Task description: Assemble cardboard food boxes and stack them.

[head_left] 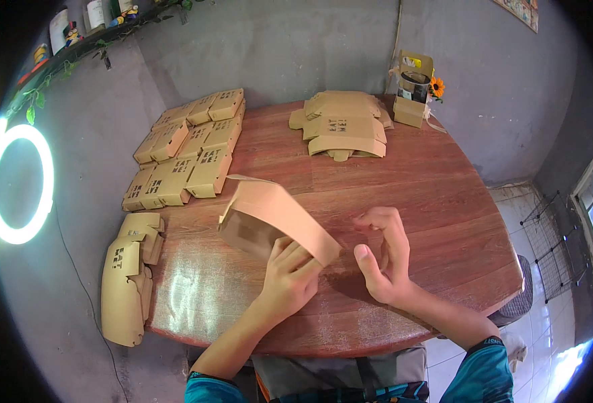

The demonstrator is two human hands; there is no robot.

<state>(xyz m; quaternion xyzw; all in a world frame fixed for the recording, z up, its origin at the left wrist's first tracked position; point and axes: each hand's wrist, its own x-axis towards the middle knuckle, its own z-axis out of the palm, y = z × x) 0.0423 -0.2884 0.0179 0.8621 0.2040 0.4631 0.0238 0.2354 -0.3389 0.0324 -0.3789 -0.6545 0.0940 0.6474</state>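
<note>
A partly folded brown cardboard box (pixel 269 208) hangs tilted above the middle of the wooden table. My left hand (pixel 290 279) grips it by its lower right side, with the fingertips tucked behind the long front flap. Just right of the box, apart from it, my right hand (pixel 385 255) is raised with its fingers curved and its thumb spread away from them. Nothing shows between those fingers.
Folded brown boxes (pixel 182 151) stand in stacked rows at the back left. Flat box blanks (pixel 343 127) are piled at the back, and more blanks (pixel 125 282) hang over the left edge. A display box with a flower (pixel 414 91) is at the far right corner. Shiny wooden tabletop (pixel 444 221) surrounds my hands.
</note>
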